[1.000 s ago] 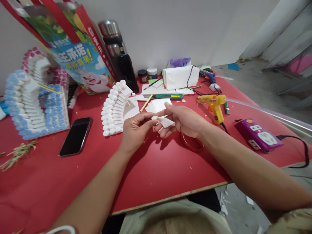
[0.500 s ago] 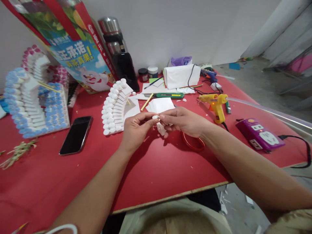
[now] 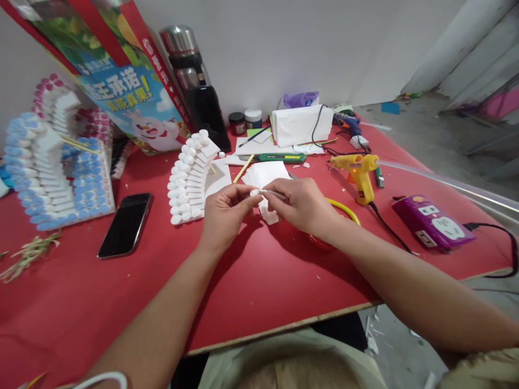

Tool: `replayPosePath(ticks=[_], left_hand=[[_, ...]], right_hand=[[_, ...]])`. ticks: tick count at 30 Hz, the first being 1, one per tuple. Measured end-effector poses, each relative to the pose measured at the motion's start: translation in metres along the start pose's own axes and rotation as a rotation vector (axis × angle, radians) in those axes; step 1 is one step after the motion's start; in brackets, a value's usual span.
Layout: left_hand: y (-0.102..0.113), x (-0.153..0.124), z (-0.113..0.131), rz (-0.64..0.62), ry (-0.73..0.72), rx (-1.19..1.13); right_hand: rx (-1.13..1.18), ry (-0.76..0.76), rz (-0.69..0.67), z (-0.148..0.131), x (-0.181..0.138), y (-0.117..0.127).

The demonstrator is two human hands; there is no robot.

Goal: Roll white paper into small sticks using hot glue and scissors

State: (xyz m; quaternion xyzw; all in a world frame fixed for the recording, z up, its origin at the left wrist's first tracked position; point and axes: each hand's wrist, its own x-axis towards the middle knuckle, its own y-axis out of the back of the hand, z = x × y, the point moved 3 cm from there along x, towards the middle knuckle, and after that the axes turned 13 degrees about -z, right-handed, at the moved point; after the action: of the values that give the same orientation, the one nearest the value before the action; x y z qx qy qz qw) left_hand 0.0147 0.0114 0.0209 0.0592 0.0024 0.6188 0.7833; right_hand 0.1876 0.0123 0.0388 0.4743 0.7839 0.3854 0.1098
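Between the thumb and fingers of my left hand is a small white rounded piece. My right hand is closed on a thin pale stick whose tip meets the white piece; its exact kind is too small to make out. Just beneath the fingers lie a folded white paper strip and a fanned stack of white paper. Left of my left hand stands a curved white model, built from stacked flat pieces with rounded white ends.
A yellow glue gun and a purple power socket are at the right. A green cutter knife lies behind the paper. At the left are a phone and blue-and-white models. A yellow-and-red ring sits by my right wrist.
My right hand has turned, and a thin pale stick now shows in its fingers against the white piece. The left hand stays nearly in place. More of the ring's yellow rim is visible.
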Motion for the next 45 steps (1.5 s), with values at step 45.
replayPosePath(ticks=[45], left_hand=[[0.005,0.003,-0.004,-0.179,-0.086,0.086]], right_hand=[[1.311,-0.484,-0.430,0.030,0.011,-0.003]])
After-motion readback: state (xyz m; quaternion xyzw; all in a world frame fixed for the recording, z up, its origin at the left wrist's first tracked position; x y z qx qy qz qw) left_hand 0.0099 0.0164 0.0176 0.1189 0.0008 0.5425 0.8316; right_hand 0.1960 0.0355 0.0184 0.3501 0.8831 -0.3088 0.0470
